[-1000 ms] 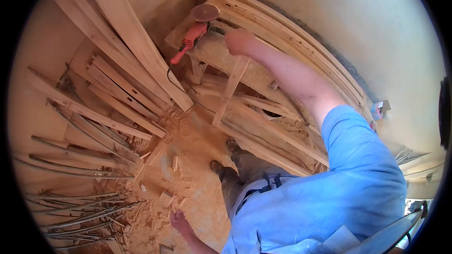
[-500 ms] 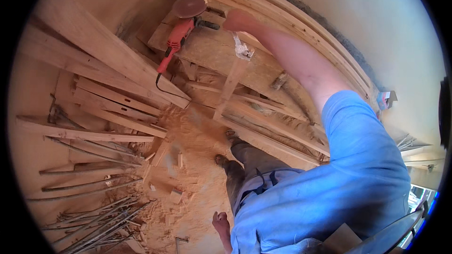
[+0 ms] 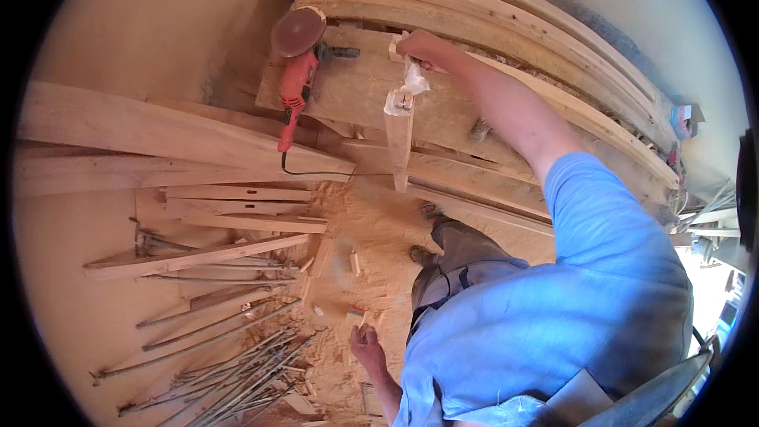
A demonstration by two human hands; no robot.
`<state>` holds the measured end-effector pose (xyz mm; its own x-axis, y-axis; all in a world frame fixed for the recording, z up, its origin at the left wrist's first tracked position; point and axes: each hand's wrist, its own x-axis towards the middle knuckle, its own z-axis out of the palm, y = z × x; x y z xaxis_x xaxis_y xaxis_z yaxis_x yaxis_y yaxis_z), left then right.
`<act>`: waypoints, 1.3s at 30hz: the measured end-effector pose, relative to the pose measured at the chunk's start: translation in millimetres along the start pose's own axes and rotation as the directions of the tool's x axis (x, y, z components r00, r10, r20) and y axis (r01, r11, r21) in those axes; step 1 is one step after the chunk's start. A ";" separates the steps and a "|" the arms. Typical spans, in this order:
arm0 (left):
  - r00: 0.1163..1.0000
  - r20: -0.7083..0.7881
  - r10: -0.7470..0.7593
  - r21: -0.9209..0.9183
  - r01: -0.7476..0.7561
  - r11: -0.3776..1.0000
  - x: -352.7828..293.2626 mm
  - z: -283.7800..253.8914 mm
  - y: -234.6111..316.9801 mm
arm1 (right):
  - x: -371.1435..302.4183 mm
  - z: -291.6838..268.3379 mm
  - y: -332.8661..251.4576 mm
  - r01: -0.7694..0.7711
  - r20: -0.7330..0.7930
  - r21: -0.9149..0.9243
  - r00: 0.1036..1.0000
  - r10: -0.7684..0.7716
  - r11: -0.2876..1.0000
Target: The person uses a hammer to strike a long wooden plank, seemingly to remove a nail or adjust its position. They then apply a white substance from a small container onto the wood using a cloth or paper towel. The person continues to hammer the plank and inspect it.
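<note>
My right hand [image 3: 423, 49] reaches out over the wooden bench, its fingers closed on a crumpled piece of whitish plastic [image 3: 415, 77] that hangs below them. Just under it stands a wooden post [image 3: 400, 142], its upper end covered by a similar whitish wrap [image 3: 398, 101]. A pale wood end [image 3: 394, 49] shows beside my fingertips. My left hand [image 3: 368, 345] hangs low by my side, fingers loosely curled and somewhat apart, with nothing visible in it. A red angle grinder [image 3: 299, 83] with a round brown sanding disc [image 3: 299, 32] lies on the bench, left of my right hand.
Long planks [image 3: 506, 20] lie along the back of the bench [image 3: 356, 83]. Wide boards [image 3: 158, 134] lean at the left above several metal rods [image 3: 237, 379]. Sawdust and offcuts cover the floor [image 3: 340, 285]. The grinder's cord [image 3: 316, 173] trails down leftmost boards.
The view has turned, shifting the scene. My right hand has moved a little right relative to the grinder, with the plastic. My left hand still hangs low.
</note>
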<state>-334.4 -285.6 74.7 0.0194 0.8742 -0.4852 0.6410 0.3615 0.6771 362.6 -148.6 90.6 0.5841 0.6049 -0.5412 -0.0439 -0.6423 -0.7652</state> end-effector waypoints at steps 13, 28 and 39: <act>0.820 0.469 0.328 0.234 -0.474 0.849 100.1 122.8 171.2 | -93.7 1.2 14.3 0.568 -0.200 0.065 0.813 -0.547 0.821; 0.302 0.829 0.470 -0.191 -0.637 0.746 208.1 292.6 365.3 | -147.7 17.9 -19.2 0.381 -0.160 -0.285 0.886 -0.436 0.880; 0.185 0.734 0.653 -0.258 -0.814 0.521 247.4 319.5 330.4 | -138.1 30.0 -97.5 0.309 0.085 -0.615 0.941 -0.328 0.726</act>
<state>127.3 -53.4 1.5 0.9856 0.1602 -0.0542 0.1204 -0.4398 0.8900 261.9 -155.4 229.5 0.4950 0.8200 -0.2875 0.6469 -0.5686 -0.5081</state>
